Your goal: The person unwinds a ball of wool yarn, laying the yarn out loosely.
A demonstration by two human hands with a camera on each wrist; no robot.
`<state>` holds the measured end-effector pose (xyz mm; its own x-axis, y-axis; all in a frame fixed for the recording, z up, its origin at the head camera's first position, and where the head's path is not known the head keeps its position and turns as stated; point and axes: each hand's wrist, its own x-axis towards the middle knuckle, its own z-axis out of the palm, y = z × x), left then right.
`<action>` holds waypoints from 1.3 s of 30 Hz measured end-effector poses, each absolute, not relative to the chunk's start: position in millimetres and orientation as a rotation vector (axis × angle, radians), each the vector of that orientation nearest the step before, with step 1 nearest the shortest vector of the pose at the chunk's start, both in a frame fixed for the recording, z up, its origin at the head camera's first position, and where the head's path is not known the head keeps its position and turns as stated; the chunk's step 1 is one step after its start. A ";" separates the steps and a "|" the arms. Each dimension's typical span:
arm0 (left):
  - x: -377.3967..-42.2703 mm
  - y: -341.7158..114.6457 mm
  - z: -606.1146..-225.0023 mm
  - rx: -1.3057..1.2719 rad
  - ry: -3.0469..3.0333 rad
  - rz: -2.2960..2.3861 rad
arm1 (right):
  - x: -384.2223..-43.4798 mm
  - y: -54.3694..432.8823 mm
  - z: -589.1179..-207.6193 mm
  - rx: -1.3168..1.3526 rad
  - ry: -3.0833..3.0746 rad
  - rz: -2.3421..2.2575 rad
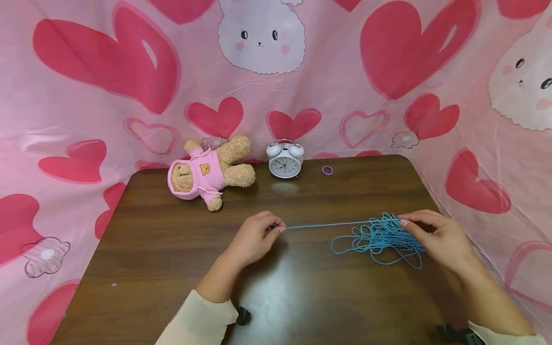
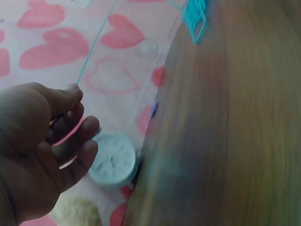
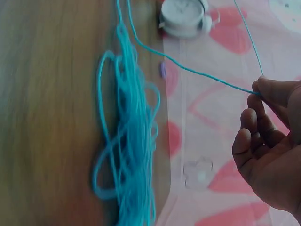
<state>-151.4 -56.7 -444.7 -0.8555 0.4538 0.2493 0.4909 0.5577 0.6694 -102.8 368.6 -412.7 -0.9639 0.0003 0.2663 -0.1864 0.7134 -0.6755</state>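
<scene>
A loose bundle of blue cord [image 1: 384,237] lies in loops on the right half of the table. My left hand [image 1: 258,235] pinches one strand between thumb and index finger, near the middle of the table. That strand [image 1: 323,225] runs straight across to my right hand [image 1: 446,239], which pinches it by thumb and fingertip at the bundle's far right. In the right wrist view the cord [image 3: 202,74] passes through the pinch of the right hand [image 3: 273,136] and leads down toward the bundle [image 3: 134,127]. The left wrist view shows the strand [image 2: 96,40] rising from the left thumb tip.
A teddy bear [image 1: 209,170] in a pink hoodie lies at the back left of the table [image 1: 142,268]. Beside it stands a white twin-bell alarm clock [image 1: 285,160], then a small purple ring [image 1: 327,166]. A pink heart-patterned cloth [image 1: 327,96] hangs behind and at the sides.
</scene>
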 end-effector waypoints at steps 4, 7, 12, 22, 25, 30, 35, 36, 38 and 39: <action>-152.3 -32.3 -444.4 -0.815 -2.767 -1.172 | -97.6 392.7 -414.0 0.064 -2.699 1.065; -153.4 -15.3 -444.5 -0.820 -2.777 -1.154 | -92.6 410.0 -413.9 -0.037 -2.723 1.088; -156.1 9.2 -447.0 -0.887 -2.780 -1.110 | -86.2 436.5 -416.1 -0.188 -2.774 1.064; -158.4 49.8 -463.8 -0.899 -2.907 -0.874 | -86.3 471.5 -437.0 -0.197 -2.959 0.785; -159.1 59.8 -471.5 -0.858 -2.951 -0.827 | -86.2 477.8 -445.0 -0.191 -2.987 0.766; -159.3 73.6 -483.4 -0.857 -3.017 -0.710 | -89.7 487.6 -460.8 -0.123 -2.999 0.688; -158.6 81.8 -491.0 -0.889 -3.021 -0.592 | -96.5 494.2 -471.8 -0.074 -3.083 0.601; -158.5 82.8 -492.5 -0.891 -3.017 -0.571 | -97.8 495.0 -472.8 -0.075 -3.113 0.592; -158.4 83.9 -495.4 -0.893 -3.007 -0.539 | -100.3 496.1 -474.4 -0.078 -3.157 0.579; -158.3 84.2 -496.9 -0.889 -3.006 -0.532 | -101.4 496.2 -475.0 -0.080 -3.170 0.582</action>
